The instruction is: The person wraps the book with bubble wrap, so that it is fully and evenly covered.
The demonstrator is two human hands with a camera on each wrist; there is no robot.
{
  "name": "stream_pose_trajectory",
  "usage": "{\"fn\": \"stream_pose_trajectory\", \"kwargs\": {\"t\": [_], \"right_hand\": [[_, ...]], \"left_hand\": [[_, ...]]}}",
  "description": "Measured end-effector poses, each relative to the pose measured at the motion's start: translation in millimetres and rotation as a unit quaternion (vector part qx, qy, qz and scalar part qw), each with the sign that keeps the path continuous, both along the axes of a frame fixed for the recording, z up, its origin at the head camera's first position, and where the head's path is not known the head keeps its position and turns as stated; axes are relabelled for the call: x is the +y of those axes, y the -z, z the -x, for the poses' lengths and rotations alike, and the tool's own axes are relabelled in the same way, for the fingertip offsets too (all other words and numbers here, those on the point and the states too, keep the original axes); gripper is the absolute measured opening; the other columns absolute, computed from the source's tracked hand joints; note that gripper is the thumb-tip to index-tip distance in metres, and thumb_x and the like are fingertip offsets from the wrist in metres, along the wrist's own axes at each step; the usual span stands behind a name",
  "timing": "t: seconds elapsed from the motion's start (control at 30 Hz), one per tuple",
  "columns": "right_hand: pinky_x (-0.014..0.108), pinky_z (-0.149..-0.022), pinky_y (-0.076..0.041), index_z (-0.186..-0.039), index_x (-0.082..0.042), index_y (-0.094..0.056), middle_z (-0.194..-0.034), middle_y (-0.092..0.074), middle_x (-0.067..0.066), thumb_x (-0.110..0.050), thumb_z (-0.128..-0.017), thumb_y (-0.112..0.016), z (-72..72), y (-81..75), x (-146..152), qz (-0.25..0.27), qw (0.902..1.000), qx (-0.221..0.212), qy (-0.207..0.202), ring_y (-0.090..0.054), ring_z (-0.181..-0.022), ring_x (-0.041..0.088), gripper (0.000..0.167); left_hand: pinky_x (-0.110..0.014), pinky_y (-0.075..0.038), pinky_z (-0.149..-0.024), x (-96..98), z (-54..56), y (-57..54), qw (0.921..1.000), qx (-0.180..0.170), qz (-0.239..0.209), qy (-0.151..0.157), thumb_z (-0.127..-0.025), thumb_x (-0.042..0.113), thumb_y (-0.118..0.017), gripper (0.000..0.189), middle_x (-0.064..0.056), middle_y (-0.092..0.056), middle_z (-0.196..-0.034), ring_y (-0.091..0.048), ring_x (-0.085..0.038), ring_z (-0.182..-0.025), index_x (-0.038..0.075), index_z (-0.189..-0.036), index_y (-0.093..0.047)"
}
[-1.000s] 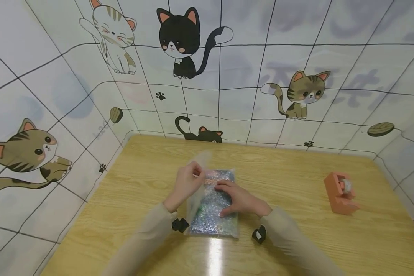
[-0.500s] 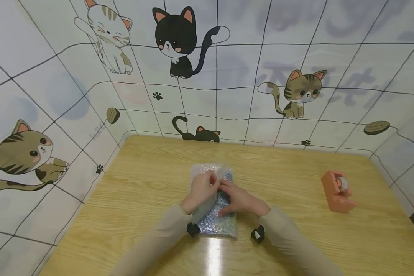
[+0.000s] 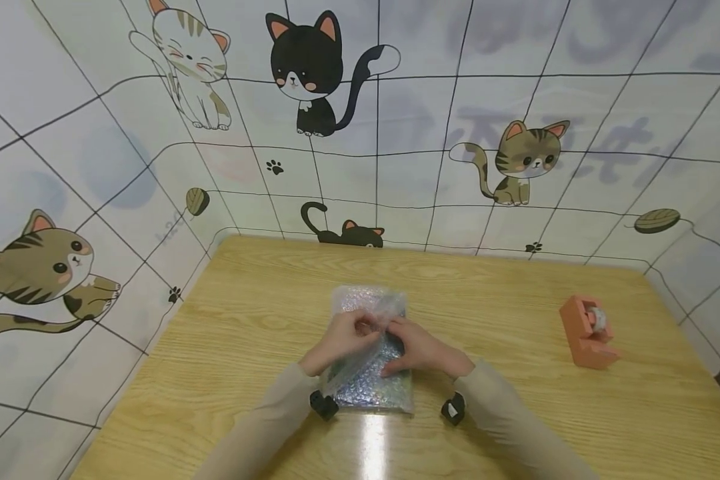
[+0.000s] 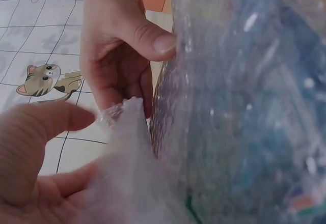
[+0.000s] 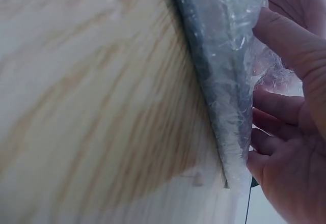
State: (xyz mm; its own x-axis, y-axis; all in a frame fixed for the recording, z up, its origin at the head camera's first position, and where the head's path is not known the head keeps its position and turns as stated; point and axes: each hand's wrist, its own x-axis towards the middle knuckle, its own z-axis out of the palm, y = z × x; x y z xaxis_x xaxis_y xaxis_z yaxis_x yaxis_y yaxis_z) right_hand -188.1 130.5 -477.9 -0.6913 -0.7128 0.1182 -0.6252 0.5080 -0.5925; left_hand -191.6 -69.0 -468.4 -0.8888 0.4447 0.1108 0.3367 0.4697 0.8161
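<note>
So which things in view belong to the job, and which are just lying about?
Job:
- packet in bubble wrap
- loose wrap flap, at the left hand
- right hand, on the packet

Lying about:
- tape dispenser, untouched; possibly for sealing, can't tell
- cat-print backdrop, just scenery

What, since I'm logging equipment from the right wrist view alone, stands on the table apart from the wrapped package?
Observer: An orange tape dispenser, off to the right of the package on the table.
Operator: Noted. I can't place the left hand from here; where is it?
Observer: Over the left part of the package, at a loose flap of bubble wrap.
</note>
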Motion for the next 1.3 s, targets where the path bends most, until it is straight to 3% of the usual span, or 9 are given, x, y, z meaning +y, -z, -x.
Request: {"fn": "stream_pose_trajectory", "kwargs": {"t": [0.1,0.2,0.4,0.5,0.73,0.97,1.3], "right_hand": [[0.048,-0.102,-0.036,-0.129,0.003,-0.05,-0.133,-0.047,0.02,-0.036,-0.067,-0.083,-0.1,0.8,3,0.011,0.9999,0.002,-0.004,-0.045,-0.121,0.036,0.081],[0.048,-0.102,-0.037,-0.131,0.002,-0.049,-0.132,-0.048,0.019,-0.034,-0.066,-0.083,-0.7,-1.1,8,0.011,0.9999,0.003,-0.004,-0.046,-0.121,0.036,0.082],[0.051,-0.1,-0.038,-0.127,0.004,-0.052,-0.13,-0.051,0.02,-0.032,-0.067,-0.083,-5.8,-9.8,28,-0.003,0.9995,-0.009,0.03,-0.048,-0.119,0.036,0.077],[0.052,-0.097,-0.04,-0.12,0.005,-0.057,-0.123,-0.056,0.02,-0.03,-0.067,-0.083,-7.8,-12.6,41,0.004,0.9986,-0.009,0.052,-0.052,-0.113,0.037,0.069],[0.052,-0.092,-0.043,-0.114,0.005,-0.059,-0.116,-0.059,0.019,-0.024,-0.07,-0.082,-12.0,-20.1,69,0.015,0.9951,0.018,0.096,-0.054,-0.109,0.038,0.058],[0.052,-0.086,-0.046,-0.114,0.004,-0.06,-0.114,-0.061,0.018,-0.021,-0.073,-0.08,-20.1,-32.7,97,0.017,0.9899,0.06,0.128,-0.056,-0.106,0.037,0.052],[0.052,-0.08,-0.049,-0.112,0.002,-0.062,-0.111,-0.063,0.018,-0.014,-0.074,-0.078,-35.0,-46.4,139,0.029,0.975,0.115,0.188,-0.058,-0.101,0.037,0.044]], "left_hand": [[-0.028,-0.053,-0.076,-2.4,-1.8,-1.0,0.9988,-0.014,0.028,0.038,-0.073,0.01,-0.077,0.042,-0.015,-0.063,-0.098,-0.062,-0.024,-0.087,-0.007,-0.108,-0.061],[-0.031,-0.052,-0.08,-3.0,-3.8,-2.5,0.9971,-0.021,0.048,0.055,-0.068,0.012,-0.082,0.056,-0.014,-0.059,-0.103,-0.058,-0.025,-0.091,-0.009,-0.113,-0.057],[-0.03,-0.048,-0.079,-1.5,-6.3,-3.3,0.9934,0.025,0.081,0.078,-0.059,0.015,-0.086,0.063,-0.014,-0.056,-0.1,-0.053,-0.026,-0.09,-0.01,-0.11,-0.058],[-0.034,-0.046,-0.086,0.4,-8.0,-2.7,0.9904,0.041,0.103,0.082,-0.057,0.017,-0.088,0.069,-0.016,-0.055,-0.108,-0.052,-0.028,-0.097,-0.01,-0.112,-0.058],[-0.04,-0.038,-0.102,3.4,-14.2,-3.5,0.9841,0.041,0.148,0.09,-0.055,0.024,-0.09,0.083,-0.018,-0.046,-0.125,-0.045,-0.032,-0.117,-0.011,-0.121,-0.054],[-0.039,-0.036,-0.103,6.4,-16.8,-2.3,0.9783,0.069,0.166,0.103,-0.057,0.025,-0.089,0.083,-0.019,-0.044,-0.125,-0.04,-0.033,-0.12,-0.012,-0.121,-0.052],[-0.037,-0.039,-0.101,6.9,-20.0,-2.0,0.9747,0.075,0.184,0.103,-0.059,0.029,-0.088,0.086,-0.018,-0.043,-0.127,-0.041,-0.031,-0.119,-0.012,-0.125,-0.049]]}}
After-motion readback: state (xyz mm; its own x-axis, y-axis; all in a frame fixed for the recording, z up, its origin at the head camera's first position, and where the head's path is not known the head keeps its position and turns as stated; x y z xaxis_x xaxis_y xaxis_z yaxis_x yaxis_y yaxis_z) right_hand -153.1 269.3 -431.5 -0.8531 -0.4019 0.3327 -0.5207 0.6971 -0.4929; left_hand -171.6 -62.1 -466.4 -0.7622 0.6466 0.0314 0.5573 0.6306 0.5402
